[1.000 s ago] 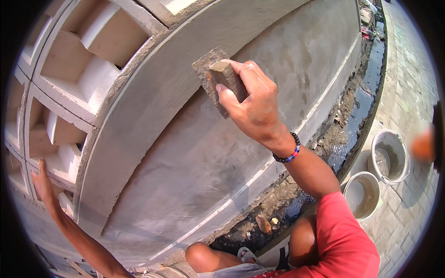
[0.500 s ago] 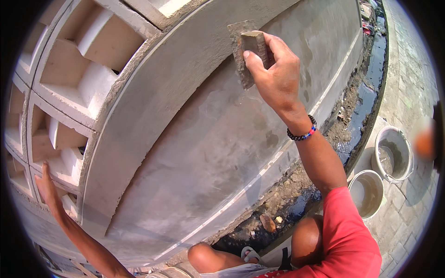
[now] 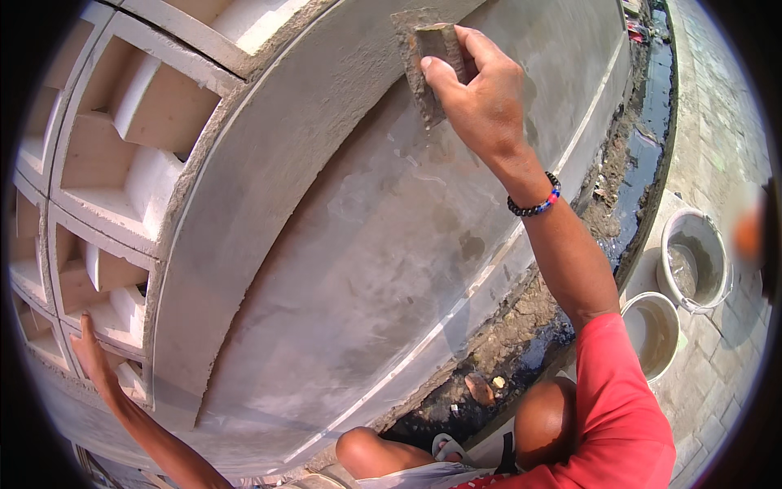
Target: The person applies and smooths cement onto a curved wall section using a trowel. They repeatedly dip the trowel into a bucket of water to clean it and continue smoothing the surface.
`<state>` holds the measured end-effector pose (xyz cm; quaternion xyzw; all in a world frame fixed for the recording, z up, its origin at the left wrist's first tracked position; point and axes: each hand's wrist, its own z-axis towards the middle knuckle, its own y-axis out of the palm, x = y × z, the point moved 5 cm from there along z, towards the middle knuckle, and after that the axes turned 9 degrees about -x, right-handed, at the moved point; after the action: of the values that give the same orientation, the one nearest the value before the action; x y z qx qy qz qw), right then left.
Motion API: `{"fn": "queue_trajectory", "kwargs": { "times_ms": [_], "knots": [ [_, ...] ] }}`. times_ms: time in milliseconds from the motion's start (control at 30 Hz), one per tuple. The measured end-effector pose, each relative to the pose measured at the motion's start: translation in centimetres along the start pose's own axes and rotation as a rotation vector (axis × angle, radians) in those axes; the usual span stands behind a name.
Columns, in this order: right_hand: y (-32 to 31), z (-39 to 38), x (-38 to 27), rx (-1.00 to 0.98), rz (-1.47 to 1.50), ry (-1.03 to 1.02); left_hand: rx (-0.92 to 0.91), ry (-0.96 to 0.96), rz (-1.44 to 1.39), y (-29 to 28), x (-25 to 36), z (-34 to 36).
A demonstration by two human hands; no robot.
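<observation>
My right hand [image 3: 485, 102] grips the block-like handle of a plasterer's float [image 3: 414, 77], its thin flat plate crusted with grey mortar. The float is held against the rough band of plaster [image 3: 277, 122] at the upper edge of a smoother grey wall panel [image 3: 350, 269]. A few crumbs of mortar hang at its lower corner. Far to the left, my left hand [image 3: 91, 357] holds on to the rim of a ventilation block [image 3: 102, 326], one finger reaching up into its opening; the other fingers are partly hidden.
More pale ventilation blocks [image 3: 155, 196] rise along the left. Below the wall runs a ditch of dark water [image 3: 643, 167] with rubble along it. Two whitish buckets, one higher [image 3: 694, 261] and one lower [image 3: 652, 336], stand on the paving [image 3: 717, 359] at the right.
The float and my right hand have shifted slightly up and left in the picture. The view has moved a little, and my left hand keeps its place on the block.
</observation>
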<state>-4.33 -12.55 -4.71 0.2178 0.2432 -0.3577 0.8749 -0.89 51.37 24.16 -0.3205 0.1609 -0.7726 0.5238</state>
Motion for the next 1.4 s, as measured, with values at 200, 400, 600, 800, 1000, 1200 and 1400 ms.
{"fn": "queue_trajectory", "kwargs": {
  "times_ms": [200, 400, 600, 800, 1000, 1200, 1400],
  "knots": [
    [1.2, 1.9, 1.9, -0.140, 0.006, 0.067, -0.008, -0.035, 0.002, 1.0, 0.4, -0.2],
    [4.9, -3.8, -4.3, -0.329, -0.061, -0.229, -0.008, -0.015, -0.009, 0.1, -0.8, 0.1],
    [-3.0, 4.7, 5.6, -0.054, -0.061, 0.167, -0.034, -0.043, -0.028, 0.4, -0.9, 0.7],
    [5.3, -4.7, -4.0, -0.344, -0.038, -0.198, -0.008, -0.094, 0.014, 0.0, -1.2, 0.4],
    [-2.3, 2.5, 1.7, -0.066, 0.027, 0.127, -0.020, -0.058, -0.014, 0.0, -0.6, 0.4],
    [4.4, -1.9, -1.0, -0.149, 0.038, -0.054, -0.040, 0.002, 0.002, 0.3, 0.1, -0.1],
    [5.4, -6.1, -5.4, -0.327, 0.028, -0.225, -0.017, -0.053, 0.017, 0.3, 0.3, -0.1]
  ]
}}
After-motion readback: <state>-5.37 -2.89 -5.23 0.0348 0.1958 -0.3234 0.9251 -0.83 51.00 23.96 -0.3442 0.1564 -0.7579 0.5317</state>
